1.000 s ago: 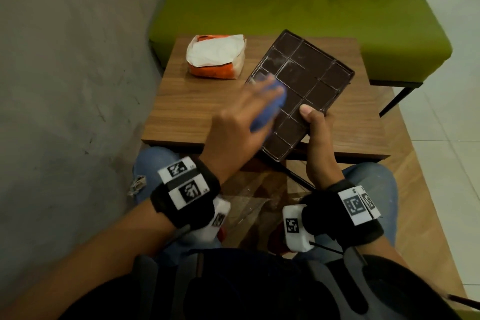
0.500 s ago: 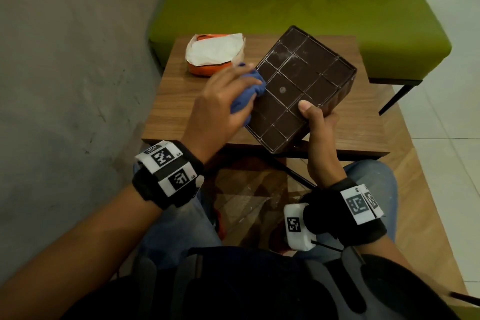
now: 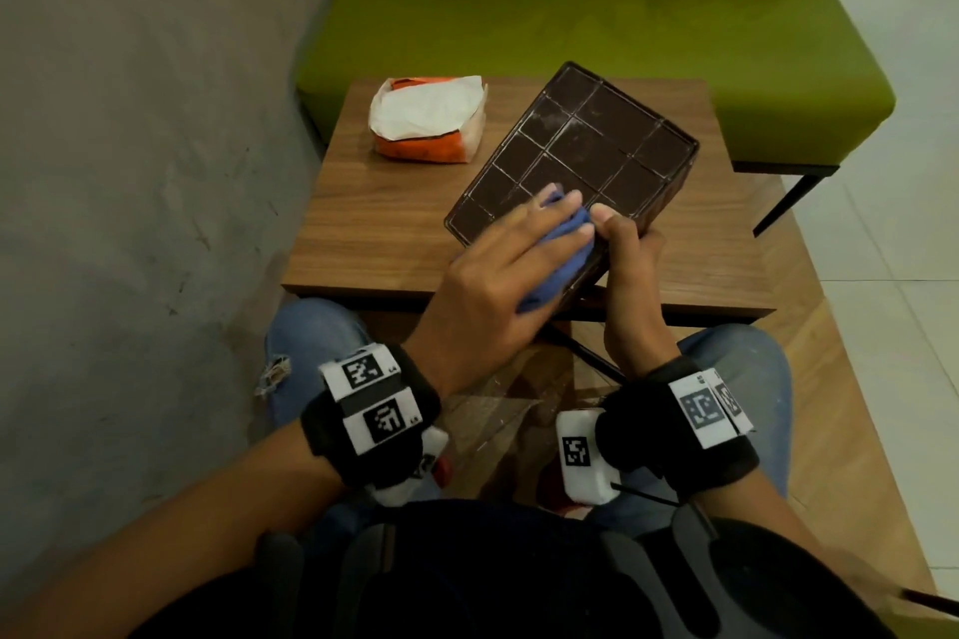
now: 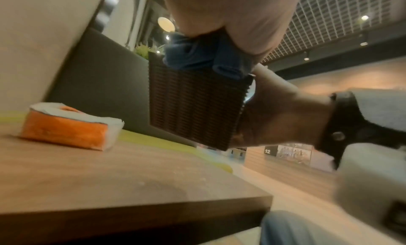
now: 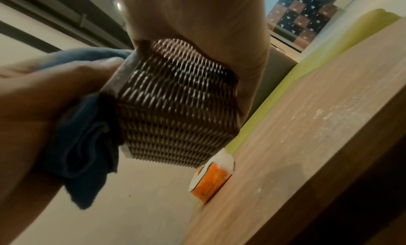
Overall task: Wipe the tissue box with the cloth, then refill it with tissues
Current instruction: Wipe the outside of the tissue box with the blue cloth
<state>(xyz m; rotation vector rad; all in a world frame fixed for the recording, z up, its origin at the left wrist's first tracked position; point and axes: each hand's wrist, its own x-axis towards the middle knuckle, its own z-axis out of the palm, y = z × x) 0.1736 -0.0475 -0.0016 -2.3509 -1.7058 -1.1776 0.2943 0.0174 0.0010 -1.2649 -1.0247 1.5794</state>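
The dark brown tissue box (image 3: 586,145) is tilted above the table with its gridded face up; its woven side shows in the left wrist view (image 4: 193,106) and the right wrist view (image 5: 175,101). My right hand (image 3: 628,275) grips its near right corner, thumb on the top face. My left hand (image 3: 508,265) lies with fairly straight fingers on the blue cloth (image 3: 560,254) and presses it onto the box's near edge. The bunched cloth (image 5: 87,141) hangs over that edge. An orange pack of white tissues (image 3: 425,119) lies at the table's back left.
The small wooden table (image 3: 373,234) stands against a green bench (image 3: 571,16). A grey wall (image 3: 155,171) is close on the left. My knees (image 3: 311,343) are under the table's near edge. White dust specks lie on the tabletop (image 5: 307,144).
My left hand moved with the cloth from the box's left side down to its near edge beside my right thumb, fingers flattening. The box tilted back, showing its gridded face more squarely.
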